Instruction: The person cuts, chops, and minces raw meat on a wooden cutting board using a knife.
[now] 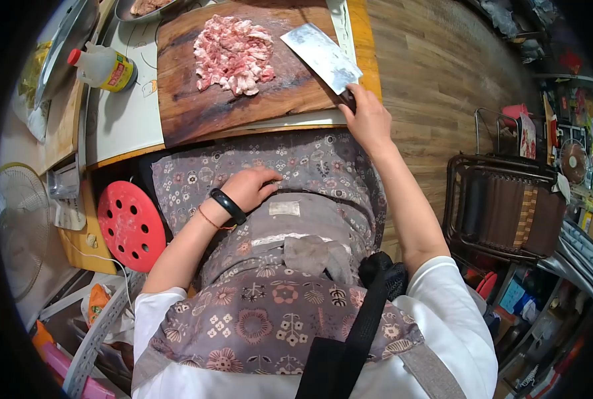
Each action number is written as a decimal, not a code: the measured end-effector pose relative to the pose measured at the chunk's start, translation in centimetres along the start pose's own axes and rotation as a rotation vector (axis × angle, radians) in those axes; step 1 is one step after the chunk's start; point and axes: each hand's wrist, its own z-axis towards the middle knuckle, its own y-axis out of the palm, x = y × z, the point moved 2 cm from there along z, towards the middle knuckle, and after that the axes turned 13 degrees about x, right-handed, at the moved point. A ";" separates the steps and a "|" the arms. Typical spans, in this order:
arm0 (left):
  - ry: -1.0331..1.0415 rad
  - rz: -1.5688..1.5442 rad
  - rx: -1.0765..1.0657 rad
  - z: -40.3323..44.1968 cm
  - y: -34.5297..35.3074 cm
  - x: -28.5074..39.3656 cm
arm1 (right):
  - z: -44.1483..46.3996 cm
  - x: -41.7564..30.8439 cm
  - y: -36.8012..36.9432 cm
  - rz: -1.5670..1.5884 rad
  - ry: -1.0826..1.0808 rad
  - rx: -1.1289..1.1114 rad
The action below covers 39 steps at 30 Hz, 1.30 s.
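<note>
My right hand (368, 118) is closed around the dark handle of a cleaver (320, 56). The cleaver's broad blade lies over the right side of the wooden cutting board (190, 123), pointing away and to the left. On the board, left of the blade and apart from it, is a heap of chopped raw meat (233, 56), pink with white fat. My left hand (246, 189), with a black bangle at the wrist, rests against the patterned apron (296, 156) at my lap. Its fingers are loosely bent, the thumb apart from them, and nothing shows in it.
A bottle with a red cap (110, 69) stands left of the board, beside a metal bowl (60, 50). Part of a pan holding meat (143, 8) shows at the top. A red stool (131, 226) is at the left, a dark folding chair (502, 206) at the right.
</note>
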 end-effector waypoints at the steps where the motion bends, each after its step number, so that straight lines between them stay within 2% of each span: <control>1: 0.000 0.009 -0.006 0.2 0.2 0.3 | 0.0 -0.4 0.3 -0.001 -0.022 0.008; 3: 0.059 0.020 0.074 0.6 0.2 0.9 | 0.3 -0.7 0.4 0.008 -0.019 -0.012; 5: 0.074 0.003 0.054 1.1 0.5 1.1 | 0.6 -1.6 1.1 -0.032 -0.037 -0.051; 6: 0.075 -0.002 0.048 1.0 0.1 1.1 | 0.7 -1.5 0.8 -0.044 -0.137 -0.027; 8: -0.036 -0.117 0.160 1.0 -0.4 2.0 | 0.7 -3.8 -0.8 0.143 -0.203 0.088; 9: -0.149 -0.242 0.149 1.3 -0.7 2.2 | 0.4 -5.2 -1.5 0.247 -0.218 0.096; 11: -0.264 -0.831 0.270 2.2 -0.1 2.0 | 0.4 -9.9 -4.3 0.460 -0.360 0.095; 13: -0.271 -1.232 0.358 2.8 0.0 3.8 | -1.2 -13.0 -4.8 0.663 -0.575 0.033; 15: 0.023 -1.923 0.063 2.5 0.2 5.0 | -2.6 -16.0 -4.6 0.690 -0.712 -0.086; 16: -0.337 -1.778 0.213 1.1 -2.0 7.0 | -2.7 -15.6 -3.7 0.709 -0.779 -0.051; 17: -0.134 -1.916 0.315 1.3 -1.1 6.4 | -2.3 -15.1 -2.7 0.707 -0.889 -0.048; 19: -0.001 -2.077 0.229 0.1 -0.9 4.4 | -1.7 -14.4 -1.5 0.705 -0.950 -0.032; 20: 0.121 -2.113 0.212 -1.0 -3.4 5.9 | -1.4 -14.4 -1.4 0.640 -0.973 -0.071; 21: 0.027 -2.034 0.234 -1.5 -3.3 5.3 | -1.1 -14.5 -1.3 0.613 -1.020 -0.096; 24: -0.026 -1.854 0.406 -4.7 -6.8 6.4 | -0.6 -15.2 -0.9 0.742 -0.956 -0.142; 26: -0.028 -1.683 0.464 -6.3 -8.7 6.2 | -0.7 -14.9 -1.0 0.710 -0.738 -0.273; 27: 0.068 -1.537 0.528 -6.6 -8.5 4.8 | -0.9 -14.7 -1.1 0.718 -0.593 -0.358; 28: 0.028 -1.370 0.606 -7.0 -8.8 4.0 | -1.2 -14.3 -1.2 0.682 -0.573 -0.364; 29: -0.022 -1.202 0.691 -7.8 -9.2 3.3 | -1.6 -13.9 -1.1 0.651 -0.561 -0.376; 30: -0.036 -1.205 0.753 -8.8 -9.3 2.8 | -2.0 -13.7 -0.9 0.630 -0.595 -0.368; 31: -0.133 -1.091 0.737 -9.7 -9.2 2.3 | -2.4 -13.7 -0.5 0.582 -0.623 -0.335; 32: -0.230 -0.977 0.704 -10.5 -9.1 1.9 | -2.8 -13.2 -0.3 0.550 -0.640 -0.410; 34: -0.282 -0.898 0.759 -12.4 -8.4 2.0 | -3.3 -12.7 -0.3 0.516 -0.674 -0.494; 36: -0.310 -0.684 0.831 -14.4 -7.2 1.7 | -4.0 -12.6 -0.3 0.474 -0.572 -0.682; 37: -0.319 -0.682 0.852 -15.5 -6.9 1.7 | -4.5 -12.5 0.1 0.589 -0.613 -0.611; 39: -0.405 -0.307 0.928 -17.6 -6.4 1.7 | -4.7 -12.0 0.3 0.494 -0.595 -0.703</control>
